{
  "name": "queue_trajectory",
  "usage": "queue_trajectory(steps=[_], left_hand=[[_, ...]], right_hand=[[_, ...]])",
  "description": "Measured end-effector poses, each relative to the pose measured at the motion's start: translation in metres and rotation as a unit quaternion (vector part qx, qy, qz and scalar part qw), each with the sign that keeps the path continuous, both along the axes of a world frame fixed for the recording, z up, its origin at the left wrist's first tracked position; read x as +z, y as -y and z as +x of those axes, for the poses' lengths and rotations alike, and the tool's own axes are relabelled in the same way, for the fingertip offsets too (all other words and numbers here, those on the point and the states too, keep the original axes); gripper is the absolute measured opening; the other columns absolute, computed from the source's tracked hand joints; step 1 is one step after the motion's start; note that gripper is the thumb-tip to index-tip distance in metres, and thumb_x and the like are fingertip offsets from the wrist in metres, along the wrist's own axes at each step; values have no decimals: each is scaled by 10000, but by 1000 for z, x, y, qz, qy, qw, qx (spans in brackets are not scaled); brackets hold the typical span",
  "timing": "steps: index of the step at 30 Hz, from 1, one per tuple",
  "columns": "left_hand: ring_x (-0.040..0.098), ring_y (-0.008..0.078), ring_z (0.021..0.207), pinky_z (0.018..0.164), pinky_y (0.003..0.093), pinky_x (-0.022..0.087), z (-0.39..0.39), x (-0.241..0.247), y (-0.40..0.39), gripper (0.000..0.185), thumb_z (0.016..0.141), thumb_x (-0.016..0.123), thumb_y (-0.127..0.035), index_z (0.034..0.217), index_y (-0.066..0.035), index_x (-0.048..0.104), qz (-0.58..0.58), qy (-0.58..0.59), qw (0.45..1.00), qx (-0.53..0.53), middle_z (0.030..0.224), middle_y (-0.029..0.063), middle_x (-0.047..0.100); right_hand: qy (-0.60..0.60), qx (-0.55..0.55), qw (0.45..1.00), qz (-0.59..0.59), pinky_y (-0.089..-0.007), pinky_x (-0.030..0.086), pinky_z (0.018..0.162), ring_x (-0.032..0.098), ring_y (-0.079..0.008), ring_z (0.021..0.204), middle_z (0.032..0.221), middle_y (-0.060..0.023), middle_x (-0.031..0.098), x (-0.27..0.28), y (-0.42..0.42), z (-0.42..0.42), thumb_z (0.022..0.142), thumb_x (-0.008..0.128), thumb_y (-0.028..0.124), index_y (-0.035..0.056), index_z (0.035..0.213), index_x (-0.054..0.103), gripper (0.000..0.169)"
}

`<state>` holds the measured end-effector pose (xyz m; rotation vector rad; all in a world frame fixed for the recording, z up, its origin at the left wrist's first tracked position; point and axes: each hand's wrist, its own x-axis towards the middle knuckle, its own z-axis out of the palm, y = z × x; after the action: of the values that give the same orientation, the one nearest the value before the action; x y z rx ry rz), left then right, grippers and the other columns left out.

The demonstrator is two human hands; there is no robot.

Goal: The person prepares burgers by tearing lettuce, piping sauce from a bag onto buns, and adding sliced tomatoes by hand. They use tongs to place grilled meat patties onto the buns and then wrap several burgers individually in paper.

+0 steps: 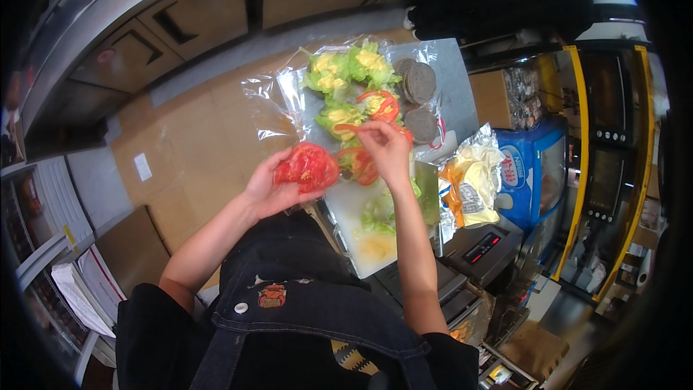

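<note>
My left hand [265,187] cradles a stack of sliced tomato [307,168], held just off the counter's near left side. Between the fingertips of my right hand [383,146] is a single tomato slice [346,127], seen nearly edge-on above the lettuce. Leaves of green lettuce [327,71] topped with yellow sauce lie in rows on clear plastic film [270,114]. Tomato slices [385,107] rest on some of the nearer leaves. Beside them are dark grey round patties [420,82], some stacked. My right hand and wrist hide part of the nearer food.
A white cutting board [352,227] with lettuce scraps lies close to my body. To its right are an opened foil-lined package [471,189] and a machine with a red display [482,249]. Beyond stands a blue Nestlé freezer [525,173]. A person in black [503,0] stands at the far right.
</note>
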<state>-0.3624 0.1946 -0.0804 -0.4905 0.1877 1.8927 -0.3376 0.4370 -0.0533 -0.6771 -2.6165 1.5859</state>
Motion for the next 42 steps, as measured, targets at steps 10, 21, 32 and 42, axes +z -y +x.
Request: queue_trajectory(steps=[10,21,32,42], left_hand=[[409,329,1308,1110,530,274,-9,16,-9,516,965,344,-364,1373,-53,399,11,-22,1000,13,1408,170,433],[459,270,1251,1072,467,321,-8,15,-30,483,964,347,-342,1353,-68,425,9,-82,996,-29,1358,136,489],[489,345,1227,1049,513,365,-6,12,-37,477,954,404,-344,1321,-40,439,13,-25,999,-36,1335,181,501],[517,353,1211,1009,512,420,-3,4,-34,487,948,448,-318,1341,-33,413,-24,-7,998,-57,1333,191,505]], right_hand=[[-68,129,988,56,-355,481,788,570,-273,930,949,-114,572,38,35,9,770,731,114,24,1034,646,291],[-71,162,971,164,-352,452,827,521,-293,987,1032,-106,523,47,50,31,687,756,25,51,914,592,282],[-41,93,992,80,-411,409,908,514,-332,1068,1119,-143,547,48,45,40,746,719,78,51,930,621,211],[-34,98,993,60,-301,510,635,635,-222,733,904,-118,624,66,28,34,820,622,-43,3,998,656,188]])
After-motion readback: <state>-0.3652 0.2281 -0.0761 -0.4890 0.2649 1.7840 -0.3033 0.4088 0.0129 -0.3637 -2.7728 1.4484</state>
